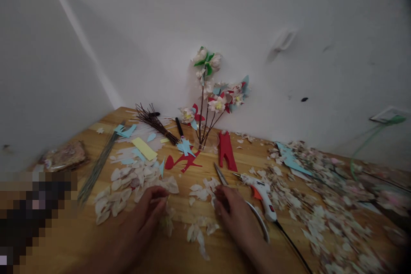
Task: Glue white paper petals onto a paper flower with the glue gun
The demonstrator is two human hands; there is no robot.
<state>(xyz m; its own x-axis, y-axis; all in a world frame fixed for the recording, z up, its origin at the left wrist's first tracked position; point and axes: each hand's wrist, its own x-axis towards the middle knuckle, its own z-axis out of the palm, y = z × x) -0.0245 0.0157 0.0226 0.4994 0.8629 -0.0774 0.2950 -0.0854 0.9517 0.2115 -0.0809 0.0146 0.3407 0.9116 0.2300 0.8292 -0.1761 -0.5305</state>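
My left hand [150,207] is closed, its thumb and fingers pinched at a blurred, pale yellowish flower piece [167,221]; the exact grip is partly hidden. Across from it, my right hand [236,213] rests low over the table with bent, slightly parted fingers, its tips beside pale dried petals [204,190]. Scissors [220,174] lie beneath the right hand, blades pointing away and a white handle loop [261,221] showing at its side. Between the hands lies a small group of loose petals [198,231]. A larger petal pile [123,186] spreads beyond the left hand.
A white glue gun [261,190] with a black cord lies right of the scissors. Behind stand flower stems [205,126] in a clear holder, near red paper [226,152], a twig bundle [157,124] and thin wires [101,162]. Many petals [321,205] cover the right side.
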